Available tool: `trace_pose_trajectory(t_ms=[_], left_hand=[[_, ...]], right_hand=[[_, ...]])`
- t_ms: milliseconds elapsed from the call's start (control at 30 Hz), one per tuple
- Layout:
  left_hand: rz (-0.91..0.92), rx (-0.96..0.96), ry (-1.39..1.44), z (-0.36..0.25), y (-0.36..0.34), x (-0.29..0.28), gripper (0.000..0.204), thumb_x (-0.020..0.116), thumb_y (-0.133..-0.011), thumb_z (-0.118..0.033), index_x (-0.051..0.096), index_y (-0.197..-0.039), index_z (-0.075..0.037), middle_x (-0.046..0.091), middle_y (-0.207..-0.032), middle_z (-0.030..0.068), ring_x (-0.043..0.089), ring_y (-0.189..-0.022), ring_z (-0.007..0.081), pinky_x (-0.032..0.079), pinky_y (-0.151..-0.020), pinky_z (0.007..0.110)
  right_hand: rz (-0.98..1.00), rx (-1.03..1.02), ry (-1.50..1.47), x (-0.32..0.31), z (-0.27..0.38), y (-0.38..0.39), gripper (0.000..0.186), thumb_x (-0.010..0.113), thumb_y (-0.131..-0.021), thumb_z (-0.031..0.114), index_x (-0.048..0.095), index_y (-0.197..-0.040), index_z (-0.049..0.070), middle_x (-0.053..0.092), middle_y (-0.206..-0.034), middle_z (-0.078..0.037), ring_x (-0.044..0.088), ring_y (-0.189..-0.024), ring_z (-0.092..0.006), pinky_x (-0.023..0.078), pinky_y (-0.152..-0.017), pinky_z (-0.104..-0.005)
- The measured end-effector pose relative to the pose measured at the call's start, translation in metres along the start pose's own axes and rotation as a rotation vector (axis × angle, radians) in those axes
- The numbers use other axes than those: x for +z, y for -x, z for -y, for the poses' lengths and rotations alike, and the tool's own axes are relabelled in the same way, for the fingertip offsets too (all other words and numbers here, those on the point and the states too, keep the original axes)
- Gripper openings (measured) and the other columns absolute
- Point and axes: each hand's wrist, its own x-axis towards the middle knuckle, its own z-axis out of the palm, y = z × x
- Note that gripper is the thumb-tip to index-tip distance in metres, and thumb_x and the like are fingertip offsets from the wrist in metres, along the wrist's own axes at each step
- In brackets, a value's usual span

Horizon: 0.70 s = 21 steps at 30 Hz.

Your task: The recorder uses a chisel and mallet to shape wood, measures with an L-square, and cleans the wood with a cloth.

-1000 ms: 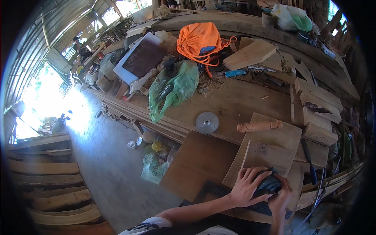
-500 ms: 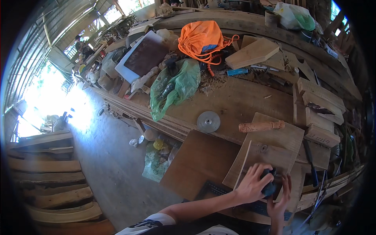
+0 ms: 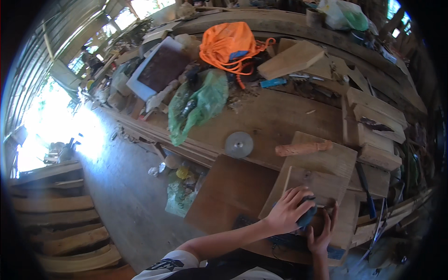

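My left hand is closed around a dark blue-green, rounded object, pressing it toward the near end of a small wooden board. What exactly the object is, I cannot make out. Beside it, my right hand has thumb and fingers apart, with fingertips at the board's right edge. That small board lies on a wider, pale wooden board. A turned wooden piece like a handle rests on the wide board beyond my hands. Left of it sits a grey metal disc.
A brown panel juts out at the left. Right of my hands lie a blue-handled tool and stacked wood blocks. Farther back are a green plastic bag and an orange drawstring bag. Planks lie at lower left.
The whole view has shifted a little. My left hand and the dark object have drawn slightly left, widening the gap to my right hand's fingers.
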Motion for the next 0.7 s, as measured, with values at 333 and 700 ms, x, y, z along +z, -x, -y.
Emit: trace_pose_trajectory(t_ms=[333, 700], left_hand=[[0.044, -0.066, 0.085, 0.012, -0.016, 0.002, 0.067, 0.087, -0.07, -0.012, 0.06, -0.131, -0.012, 0.056, -0.144, 0.0147, 0.049, -0.142, 0.0424, 0.04, -0.117, 0.059], [0.034, 0.0, 0.121, 0.0, 0.001, -0.002, 0.062, 0.084, -0.071, -0.007, 0.063, -0.129, -0.007, 0.054, -0.149, 0.0179, 0.039, -0.153, 0.0447, 0.034, -0.125, 0.058]], right_hand=[[-0.031, -0.013, 0.043, 0.004, 0.001, -0.001, 0.064, 0.073, -0.092, 0.039, 0.059, -0.138, -0.003, 0.035, -0.164, -0.035, 0.038, -0.15, -0.0522, 0.032, -0.12, -0.0604], [-0.052, -0.018, 0.048, 0.002, 0.003, -0.004, 0.06, 0.074, -0.089, 0.033, 0.061, -0.137, -0.001, 0.036, -0.165, -0.032, 0.04, -0.149, -0.0507, 0.033, -0.121, -0.0584]])
